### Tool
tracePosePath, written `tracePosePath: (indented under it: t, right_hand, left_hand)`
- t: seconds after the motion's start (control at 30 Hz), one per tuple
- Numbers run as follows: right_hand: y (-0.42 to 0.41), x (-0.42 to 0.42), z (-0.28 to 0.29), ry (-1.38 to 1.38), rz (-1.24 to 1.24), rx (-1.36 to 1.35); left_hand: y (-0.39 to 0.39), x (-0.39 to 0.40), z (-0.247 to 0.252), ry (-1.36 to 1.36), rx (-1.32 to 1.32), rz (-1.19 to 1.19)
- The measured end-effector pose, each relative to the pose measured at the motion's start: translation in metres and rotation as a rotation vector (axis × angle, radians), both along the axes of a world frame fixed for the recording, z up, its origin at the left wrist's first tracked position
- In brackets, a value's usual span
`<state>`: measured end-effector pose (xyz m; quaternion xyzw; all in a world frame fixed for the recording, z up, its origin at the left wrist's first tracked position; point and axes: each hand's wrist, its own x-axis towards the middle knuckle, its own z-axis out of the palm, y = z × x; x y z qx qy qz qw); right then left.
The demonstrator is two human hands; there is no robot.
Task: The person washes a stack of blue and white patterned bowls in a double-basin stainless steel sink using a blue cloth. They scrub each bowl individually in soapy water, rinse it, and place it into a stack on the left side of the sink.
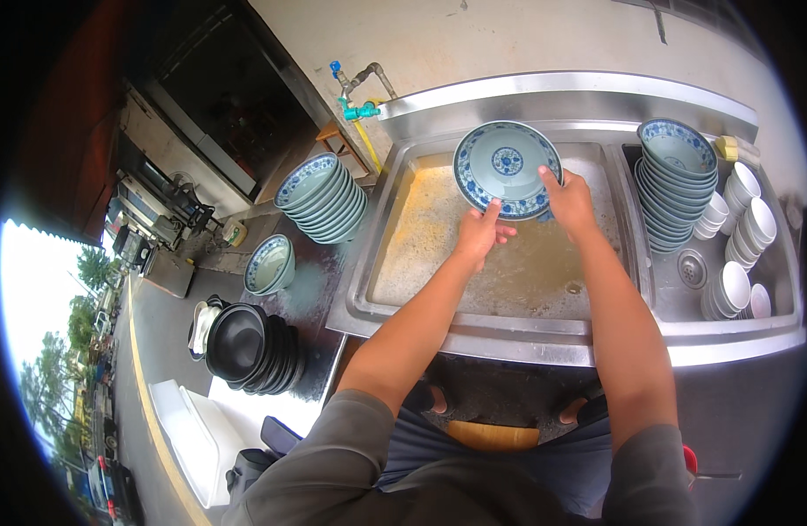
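A blue-patterned ceramic bowl (506, 141) is held over the left basin of a steel sink (528, 342), its inside facing me. My left hand (482, 231) touches its lower rim with the thumb on top and the other fingers apart below. My right hand (567, 197) grips the right side of the rim, thumb inside. Cloudy, foamy water (429, 243) fills the basin beneath. In the right basin stand a tall stack of blue-patterned bowls (676, 191) and several stacks of small white bowls (752, 230). The fingertips behind the bowl are hidden.
Left of the sink, a dark table (314, 289) holds stacked patterned bowls (324, 200), a smaller stack (270, 266) and black bowls (245, 348). A teal-handled tap (360, 110) is at the back left. White plastic tubs (196, 440) stand near my left side. A drain (692, 268) shows at right.
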<state>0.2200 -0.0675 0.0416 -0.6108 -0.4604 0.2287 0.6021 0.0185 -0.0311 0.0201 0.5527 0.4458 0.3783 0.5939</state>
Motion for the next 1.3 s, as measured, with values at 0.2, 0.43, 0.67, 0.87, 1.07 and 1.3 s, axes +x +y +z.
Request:
tracePosePath:
  t: [0.2,0.43,0.67,0.87,1.07,1.3]
  right_hand:
    - [-0.007,-0.018,0.008,-0.086,0.080,-0.073]
    - [0.011,-0.018,-0.013,-0.086,0.069,-0.134]
    - [0.005,-0.015,-0.009,-0.235,-0.008,-0.266]
    - [0.002,-0.017,-0.006,-0.163,-0.054,-0.239]
    - [0.015,-0.006,-0.021,-0.244,-0.043,-0.204]
    - [0.009,-0.011,-0.022,-0.214,0.001,-0.186]
  left_hand:
    - [-0.001,-0.023,0.044,0.076,0.180,0.120]
    - [0.009,-0.061,0.080,0.259,0.223,0.006]
    - [0.023,-0.133,0.082,0.275,0.096,0.143]
    - [0.071,-0.204,0.062,-0.297,-0.226,0.705]
    - [0.117,-0.252,0.029,-0.835,-0.306,0.799]
    - [0.141,-0.247,0.029,-0.963,-0.357,0.903]
